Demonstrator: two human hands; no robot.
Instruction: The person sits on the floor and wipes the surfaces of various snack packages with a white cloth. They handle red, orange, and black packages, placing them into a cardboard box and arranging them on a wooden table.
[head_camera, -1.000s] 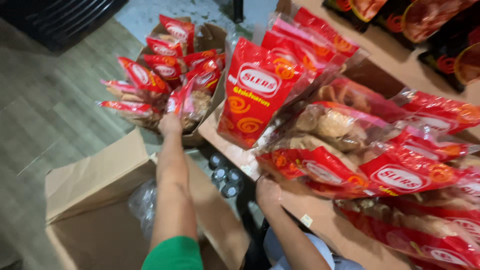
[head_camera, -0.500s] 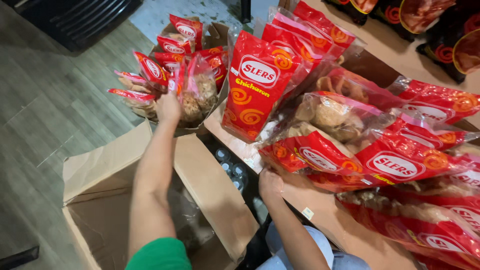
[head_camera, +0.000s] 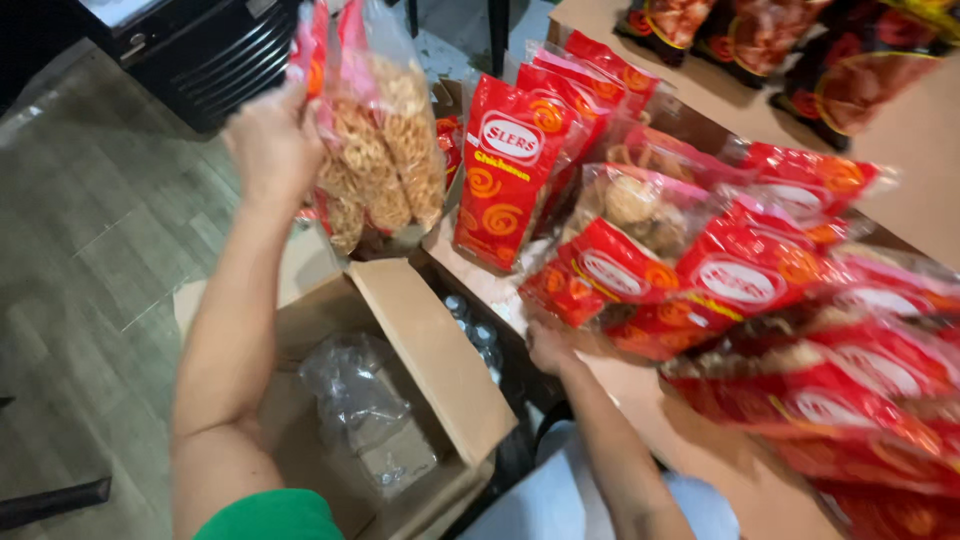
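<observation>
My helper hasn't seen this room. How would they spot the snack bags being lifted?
Start at the open cardboard box on the floor. Straight above it, the left hand holds up a bunch of snack bags. Unlike the bags on the table, these hang in the air, clear sides showing pale curled crackers.

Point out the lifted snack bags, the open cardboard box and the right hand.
snack bags (head_camera: 385, 150), head view, clear front of the bunch.
cardboard box (head_camera: 430, 345), head view, its raised flap.
right hand (head_camera: 548, 347), head view, back of hand.

Clear, red-topped snack bags (head_camera: 385, 140), aloft
</observation>
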